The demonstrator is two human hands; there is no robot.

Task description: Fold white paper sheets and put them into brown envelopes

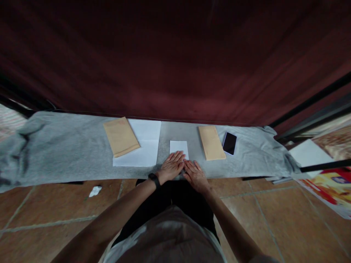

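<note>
Where the head camera looks down, a small white paper lies flat on the grey-covered worktop, between a large white sheet and a tan envelope. It looks plain and rectangular, with straight sides and crisp far corners; whether it is folded cannot be told, and its near edge is hidden by the hands. The left hand, a dark band at its wrist, rests palm down across the near part of the paper, its fingers stretched forward and to the right. The right hand lies palm down just beside it, fingers slanting forward and to the left, at the paper's near right corner. Both forearms angle inward toward each other. The fingers of both hands are extended flat, clasping nothing.
</note>
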